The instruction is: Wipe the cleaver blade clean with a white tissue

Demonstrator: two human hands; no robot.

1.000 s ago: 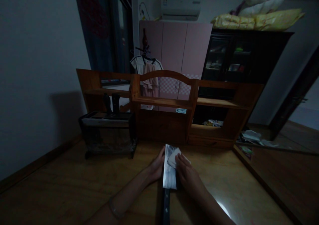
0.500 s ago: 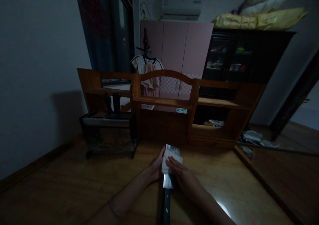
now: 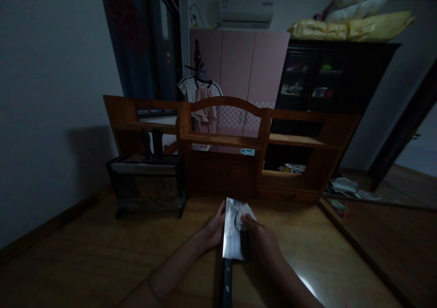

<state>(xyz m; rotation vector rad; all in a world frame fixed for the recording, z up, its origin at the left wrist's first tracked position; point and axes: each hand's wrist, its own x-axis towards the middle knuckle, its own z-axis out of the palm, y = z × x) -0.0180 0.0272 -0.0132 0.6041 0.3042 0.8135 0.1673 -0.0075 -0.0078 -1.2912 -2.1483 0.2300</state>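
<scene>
Head view: vs half a second ago, white cloth (image 3: 241,219) has gone from lying across the middle of the blade to bunched at its right side, up toward the far end. Much more of the blade (image 3: 230,239) shows now. Right hand (image 3: 264,239) was laid flatter over the cloth; now its fingers are curled in. Left hand (image 3: 213,230) and blade: about the same spot.

Cleaver is between the two hands, in front of the wearer, handle (image 3: 227,280) pointing back and running off the bottom of frame. Neither hand is on the handle. Right thumb and fingers are pinched together on the cloth, cloth against the upper face. Left fingers sit along the left long edge, toward the far end, partly hidden by the blade; can't tell if they clamp it or just prop it. Can't tell either whether the blade touches the tabletop (image 3: 112,258).

Edges: wooden shelf unit (image 3: 221,138) closes off the back, beyond the blade's far end. Knife rack (image 3: 146,189) stands back left, well apart from the left hand. Raised strip (image 3: 362,246) bounds the right side, wall strip (image 3: 54,214) the left. Tabletop runs out from both forearms to those strips, so sideways room is wide; forward is the tighter direction.
</scene>
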